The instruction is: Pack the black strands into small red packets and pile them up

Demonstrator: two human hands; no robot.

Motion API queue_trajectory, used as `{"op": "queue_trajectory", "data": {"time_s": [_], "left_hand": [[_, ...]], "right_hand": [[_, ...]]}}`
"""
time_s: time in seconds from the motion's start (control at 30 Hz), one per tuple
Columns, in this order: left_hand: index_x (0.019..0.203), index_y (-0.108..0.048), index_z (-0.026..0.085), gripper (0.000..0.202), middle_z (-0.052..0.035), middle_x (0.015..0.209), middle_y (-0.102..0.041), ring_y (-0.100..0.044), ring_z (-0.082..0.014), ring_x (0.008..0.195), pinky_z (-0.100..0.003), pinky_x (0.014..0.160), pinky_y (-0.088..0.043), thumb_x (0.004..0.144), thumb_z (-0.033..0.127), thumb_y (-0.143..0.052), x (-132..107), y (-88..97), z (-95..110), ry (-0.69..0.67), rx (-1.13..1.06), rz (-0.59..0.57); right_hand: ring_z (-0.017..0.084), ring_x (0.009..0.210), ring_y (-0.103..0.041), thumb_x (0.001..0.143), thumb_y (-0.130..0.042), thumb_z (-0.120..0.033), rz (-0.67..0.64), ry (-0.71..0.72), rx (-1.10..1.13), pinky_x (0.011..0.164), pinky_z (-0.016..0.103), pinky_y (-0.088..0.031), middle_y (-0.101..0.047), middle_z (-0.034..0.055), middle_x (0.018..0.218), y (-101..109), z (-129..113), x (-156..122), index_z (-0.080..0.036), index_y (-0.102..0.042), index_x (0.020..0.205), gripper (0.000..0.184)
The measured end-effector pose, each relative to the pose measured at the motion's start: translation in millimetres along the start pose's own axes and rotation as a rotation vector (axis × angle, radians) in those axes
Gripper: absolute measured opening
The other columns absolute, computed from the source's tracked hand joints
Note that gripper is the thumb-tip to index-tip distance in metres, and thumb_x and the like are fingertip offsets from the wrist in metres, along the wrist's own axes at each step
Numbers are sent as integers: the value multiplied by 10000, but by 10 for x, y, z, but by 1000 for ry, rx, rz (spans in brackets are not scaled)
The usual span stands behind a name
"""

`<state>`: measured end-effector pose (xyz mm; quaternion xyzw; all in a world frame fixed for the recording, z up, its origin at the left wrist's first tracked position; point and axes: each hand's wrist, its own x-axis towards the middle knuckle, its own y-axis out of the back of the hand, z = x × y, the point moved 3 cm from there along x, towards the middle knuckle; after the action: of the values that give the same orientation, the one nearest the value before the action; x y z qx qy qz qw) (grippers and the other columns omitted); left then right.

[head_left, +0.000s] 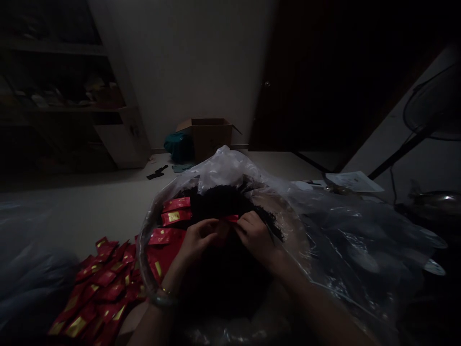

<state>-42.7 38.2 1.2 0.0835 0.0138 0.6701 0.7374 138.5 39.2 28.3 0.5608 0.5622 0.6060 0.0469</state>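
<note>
Both my hands meet over a heap of dark, shredded, leaf-like material [223, 202] lying in a plastic-lined round container [144, 254]. A small red packet [230, 219] is pinched at its top edge by my right hand [255, 236]. My left hand [200, 237] is closed at the packet's left side, its thumb and fingers close together; the dim light hides how much it grips. Several red and gold packets [176, 217] lie inside the container to the left of my left hand.
A pile of red packets [104, 288] lies left of the container. Clear plastic sheeting [353, 245] spreads to the right. Farther back stand an open cardboard box [212, 137], a teal bag [179, 145] and a shelf unit [72, 109]. A fan [434, 105] is at right.
</note>
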Motion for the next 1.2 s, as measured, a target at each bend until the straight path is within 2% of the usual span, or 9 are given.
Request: {"op": "queue_trajectory", "data": {"time_s": [0.2,0.37,0.47,0.53,0.67,0.87,0.97,1.1,1.2], "left_hand": [[1055,-689,199,358,-45,996,-720,-660,-207,895,-307,780,-522,703,253,-655,16,13,-44,-66,43,30],[1066,-681,178,415,-63,945,-737,-678,-214,849,-299,731,-537,676,319,-695,25,57,1,10,-81,185],[1051,-667,149,469,-60,814,-743,-684,-190,702,-268,626,-535,643,369,-734,9,47,0,130,-289,215],[1036,-656,143,504,-77,849,-747,-690,-194,715,-264,625,-536,606,377,-771,-1,22,-15,146,-387,231],[1052,-632,147,525,-111,940,-743,-695,-218,819,-273,673,-538,616,401,-778,-2,-66,-65,129,-434,206],[1185,-543,154,568,-94,883,-745,-684,-196,720,-286,635,-527,731,479,-647,12,-68,-119,151,-454,283],[1178,-555,152,533,-58,789,-738,-662,-181,652,-281,600,-510,753,469,-605,7,-34,-123,116,-357,337],[1149,-583,166,420,-47,783,-735,-662,-201,772,-313,721,-503,802,401,-556,-8,-44,-98,2,-134,339],[1176,-561,172,401,-36,785,-725,-659,-197,794,-315,751,-498,837,382,-509,-6,-57,-106,-22,-130,317]], "right_hand": [[184,752,-597,856,-549,-217,-182,-287,355,727,311,-450,-681,37,812,-49,130,24,-194,-615,824,77],[156,729,-610,874,-496,-347,-223,-409,757,673,269,-461,-669,12,824,-44,98,38,-201,-567,886,163],[174,812,-638,809,-587,-395,-299,-464,987,740,291,-480,-688,11,880,-83,28,36,-197,-585,985,265],[199,881,-647,750,-655,-411,-379,-527,1093,803,324,-481,-705,25,931,-145,-13,18,-185,-616,1021,354],[220,830,-660,740,-642,-490,-464,-674,1114,819,382,-486,-728,40,869,-279,-30,-45,-157,-694,890,369],[233,898,-653,740,-636,-505,-283,-613,1020,843,378,-485,-729,69,954,-253,-63,-44,-168,-700,939,396],[242,888,-653,702,-662,-559,-360,-633,1050,830,377,-487,-725,64,941,-264,-79,-42,-161,-694,937,463],[233,800,-651,685,-632,-652,-458,-761,1121,794,380,-480,-717,54,851,-298,-26,-82,-136,-693,917,569],[218,834,-646,709,-641,-619,-522,-786,1252,862,384,-451,-719,44,875,-312,-12,-114,-145,-695,959,539]]}}
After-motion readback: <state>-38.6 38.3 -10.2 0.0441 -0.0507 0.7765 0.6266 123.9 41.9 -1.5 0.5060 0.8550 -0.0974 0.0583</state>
